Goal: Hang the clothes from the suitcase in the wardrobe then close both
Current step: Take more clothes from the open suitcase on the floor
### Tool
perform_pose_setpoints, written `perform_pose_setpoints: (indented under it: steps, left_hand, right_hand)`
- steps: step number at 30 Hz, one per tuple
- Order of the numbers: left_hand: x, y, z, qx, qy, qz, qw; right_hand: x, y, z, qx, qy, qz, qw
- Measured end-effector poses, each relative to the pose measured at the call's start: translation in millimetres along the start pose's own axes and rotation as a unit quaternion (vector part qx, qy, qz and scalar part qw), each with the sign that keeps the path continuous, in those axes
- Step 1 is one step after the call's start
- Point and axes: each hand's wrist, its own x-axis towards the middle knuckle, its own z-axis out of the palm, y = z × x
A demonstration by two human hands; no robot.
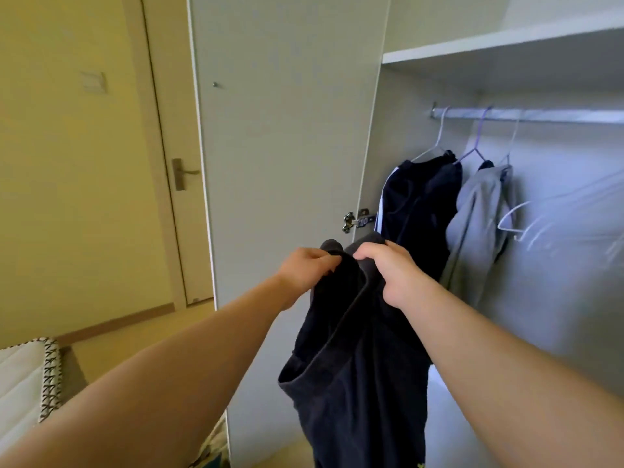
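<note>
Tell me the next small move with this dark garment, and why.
Probably free the right hand and reach for the bare white hanger on the rail: both it and the left hand grip the dark garment, which is on no hanger yet.

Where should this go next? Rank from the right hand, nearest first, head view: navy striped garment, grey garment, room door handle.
From the right hand gripping the dark garment:
1. navy striped garment, just beyond
2. grey garment, further right
3. room door handle, far left
</note>
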Motion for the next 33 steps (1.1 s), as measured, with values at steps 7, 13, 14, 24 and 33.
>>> perform_pose_setpoints:
  steps: [7,13,14,24,33]
  left_hand:
    - [3.6,33.7,47.7,0.035,-0.002,0.137,0.990]
    - [3.7,50.5,66.0,0.051,-0.141,0.093,0.984]
    - [4.6,50.2,68.7,0.081,-0.132,0.094,0.983]
    - [-0.3,95.7,104.5,0.128,0.011,0.314,0.941]
    - [11.3,73.8,91.3,0.166,-0.044,0.251,0.953]
  right_hand:
    - [-26.7,-27.8,-57.2,0.061,0.014,-0.075,0.995]
    - [-41.8,-32.1,-97.9,0.139,0.050,-0.057,0.987]
    - [-42.0,-33.5,-100.5,0.137,0.046,-0.058,0.988]
    - [-41.6,-29.7,-111.7,-0.174,0.055,-0.106,0.978]
    - [-37.6,-43.4,-115.1,-0.025,0.158,-0.171,0.972]
